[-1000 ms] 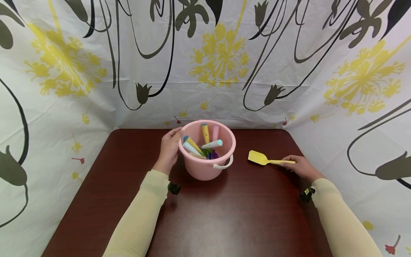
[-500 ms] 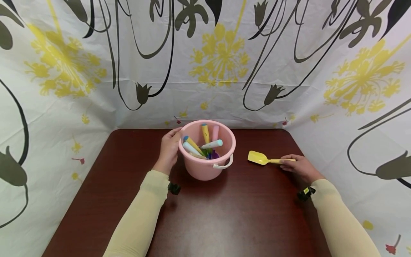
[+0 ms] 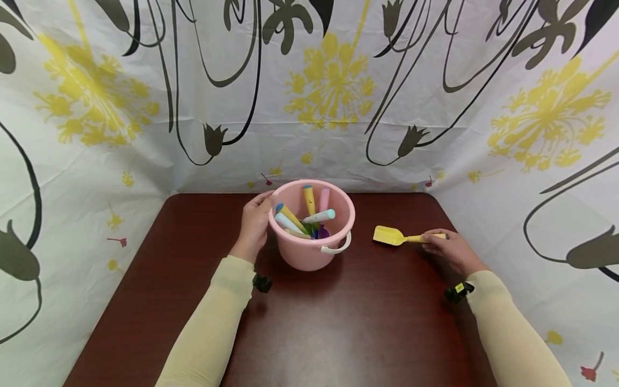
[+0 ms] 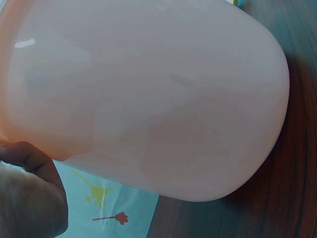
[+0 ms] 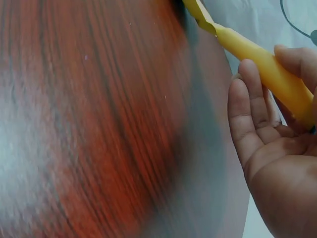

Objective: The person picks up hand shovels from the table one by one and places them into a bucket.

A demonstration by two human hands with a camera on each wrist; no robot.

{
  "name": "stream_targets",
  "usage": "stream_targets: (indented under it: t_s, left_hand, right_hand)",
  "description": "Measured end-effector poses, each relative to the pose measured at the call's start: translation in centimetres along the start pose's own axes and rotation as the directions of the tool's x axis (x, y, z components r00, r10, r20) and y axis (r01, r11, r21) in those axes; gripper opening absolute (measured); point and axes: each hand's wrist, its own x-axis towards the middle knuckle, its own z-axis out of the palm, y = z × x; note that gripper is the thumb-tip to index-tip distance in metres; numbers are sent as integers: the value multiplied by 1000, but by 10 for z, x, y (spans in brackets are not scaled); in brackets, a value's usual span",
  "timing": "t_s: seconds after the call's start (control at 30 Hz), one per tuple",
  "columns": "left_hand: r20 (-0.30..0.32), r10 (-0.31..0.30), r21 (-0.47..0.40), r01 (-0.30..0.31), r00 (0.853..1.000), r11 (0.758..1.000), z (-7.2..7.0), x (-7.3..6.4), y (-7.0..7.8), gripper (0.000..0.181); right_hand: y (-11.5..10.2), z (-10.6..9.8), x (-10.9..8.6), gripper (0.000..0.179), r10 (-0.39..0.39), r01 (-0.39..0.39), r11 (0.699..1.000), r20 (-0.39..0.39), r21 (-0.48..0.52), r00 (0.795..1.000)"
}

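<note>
A pink bucket (image 3: 306, 255) with a white handle (image 3: 337, 248) stands on the table, left of the right hand. My left hand (image 3: 254, 224) grips its rim on the left side; in the left wrist view the bucket's wall (image 4: 148, 99) fills most of the picture, and the hand (image 4: 32, 193) shows at the lower left. Yellow, light blue and pink tool handles stick up inside the bucket; their lower parts are mostly hidden. At the right, my right hand (image 3: 453, 250) holds a yellow toy shovel (image 3: 388, 235) by its handle (image 5: 270, 74), between thumb and fingers.
The dark reddish-brown table (image 3: 338, 322) runs under everything. A white cloth (image 3: 333, 150) with yellow and grey plant prints hangs behind the table and along both sides, close to my right hand. A small black device (image 3: 263, 283) sits at the left wrist.
The right hand has shifted slightly, and the shovel's handle end has swung a little upward in the picture, so its blue tip shows. The left hand and bucket look unchanged.
</note>
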Motion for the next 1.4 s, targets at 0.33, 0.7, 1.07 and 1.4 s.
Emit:
stream_targets:
  t_s: [0.33,0.7,1.07,1.4]
  left_hand:
    - [-8,-8,15,8,1000,1000,0,-1,1,38]
    - [-5,-4,10,4,1000,1000,0,-2,2,38]
    - [2,-4,2,4,1000,1000,-1,1,-1,39]
    - [0,-3,0,3,1000,1000,-1,3,-2,40]
  right_hand:
    - [-11,8,-3,15,-21,23,959,-8,281,1000]
    - [-34,21,-3,17,-67,88,917,-67,389,996]
    - [-67,37,-6,20,-103,114,895,-49,430,993]
    - [-106,50,-12,26,-182,165,822,-24,545,983]
